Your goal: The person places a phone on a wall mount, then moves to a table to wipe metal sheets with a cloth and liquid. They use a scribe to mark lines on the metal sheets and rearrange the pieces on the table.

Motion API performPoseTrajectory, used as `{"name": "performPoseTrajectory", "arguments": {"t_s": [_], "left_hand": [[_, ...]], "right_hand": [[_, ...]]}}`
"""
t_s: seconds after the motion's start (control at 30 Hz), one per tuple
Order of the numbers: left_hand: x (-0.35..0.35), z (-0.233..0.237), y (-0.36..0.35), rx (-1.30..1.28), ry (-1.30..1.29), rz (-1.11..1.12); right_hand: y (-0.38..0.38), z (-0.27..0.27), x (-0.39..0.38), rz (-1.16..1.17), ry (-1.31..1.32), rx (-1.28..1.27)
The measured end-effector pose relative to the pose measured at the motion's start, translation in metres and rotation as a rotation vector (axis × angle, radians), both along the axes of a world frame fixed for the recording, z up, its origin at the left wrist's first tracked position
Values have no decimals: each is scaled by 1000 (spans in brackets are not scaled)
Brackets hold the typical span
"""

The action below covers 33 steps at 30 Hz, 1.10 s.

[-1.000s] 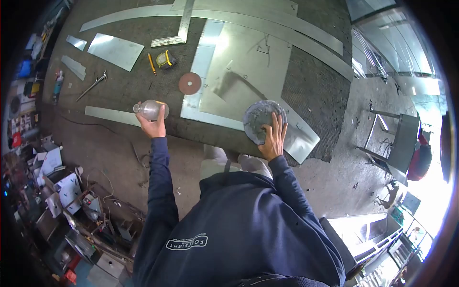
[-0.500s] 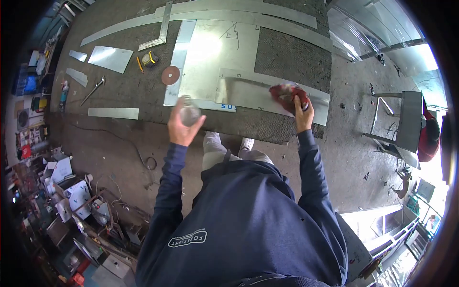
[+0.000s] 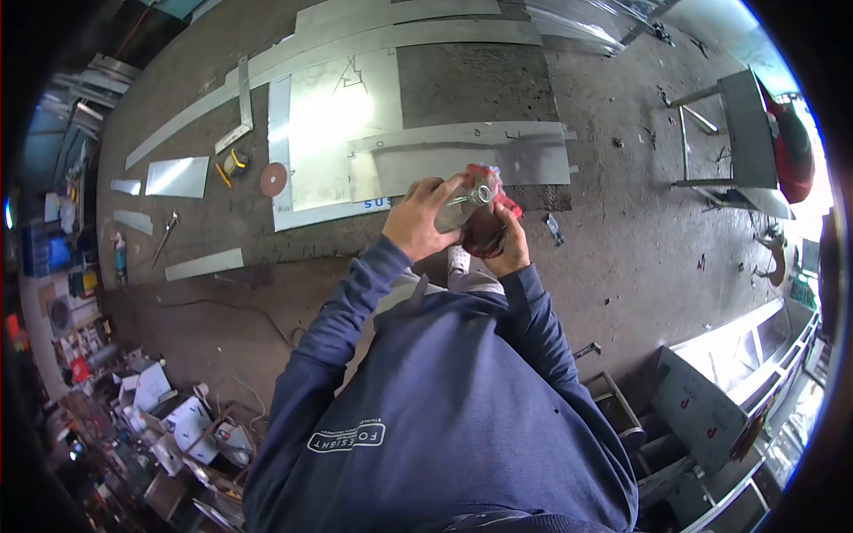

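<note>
The bottle point(image 3: 455, 216) and the rag point(image 3: 482, 234) have moved from well apart to close together, by the table's point(image 3: 311, 242) near edge in the head view. Fingers of the left hand point(image 3: 418, 218) wrap the tilted bottle, its mouth by the rag, which the right hand's point(image 3: 509, 247) fingers clamp. A loose left grip could drop the bottle on the floor point(image 3: 640, 293); too much tilt could spill anything inside.

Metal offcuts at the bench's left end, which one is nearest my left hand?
The long, narrow strip, lowest of the group; the shorter offcuts lie farther from your left hand, which grips the clear bottle.
</note>
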<state>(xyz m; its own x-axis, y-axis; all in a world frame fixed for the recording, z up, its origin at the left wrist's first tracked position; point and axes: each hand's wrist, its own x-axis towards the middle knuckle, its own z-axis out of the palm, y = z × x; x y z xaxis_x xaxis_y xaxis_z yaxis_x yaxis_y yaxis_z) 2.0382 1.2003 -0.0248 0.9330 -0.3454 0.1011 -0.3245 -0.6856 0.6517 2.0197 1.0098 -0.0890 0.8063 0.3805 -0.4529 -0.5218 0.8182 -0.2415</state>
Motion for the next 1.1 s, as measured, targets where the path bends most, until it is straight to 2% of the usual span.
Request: {"name": "performPoseTrajectory", "arguments": {"t_s": [0.03,0.07,0.1,0.17,0.3,0.37,0.43,0.57,0.73,1.1], "left_hand": [[1,2,-4,15,8,-22],[2,3,-6,19,10,-31],[4,3,-8,100,7,-34],[8,5,-11,182,4,-42],[17,10,-14,378,7,-62],[20,9,-14,525,-36,-94],[23,11,-16,553,-27,-93],[26,11,-18,593,-32,-101],[30,12,-19,636,-4,-100],[32,-10,-10,738,-53,-72]], "right_hand": [[-3,3,0,-36,-16,-23],[-12,-8,1,-46,-117,-183],[-13,-5,2,-53,-116,-180],[-15,2,4,-279,-100,-461],[-28,-7,3,-246,-53,-552],[-22,-8,3,-306,-65,-541],[-18,-4,5,-380,-81,-578],[-16,-19,5,-359,-155,-633],[-10,-2,5,-330,-149,-743],[-3,-20,9,-278,-169,-745]]}}
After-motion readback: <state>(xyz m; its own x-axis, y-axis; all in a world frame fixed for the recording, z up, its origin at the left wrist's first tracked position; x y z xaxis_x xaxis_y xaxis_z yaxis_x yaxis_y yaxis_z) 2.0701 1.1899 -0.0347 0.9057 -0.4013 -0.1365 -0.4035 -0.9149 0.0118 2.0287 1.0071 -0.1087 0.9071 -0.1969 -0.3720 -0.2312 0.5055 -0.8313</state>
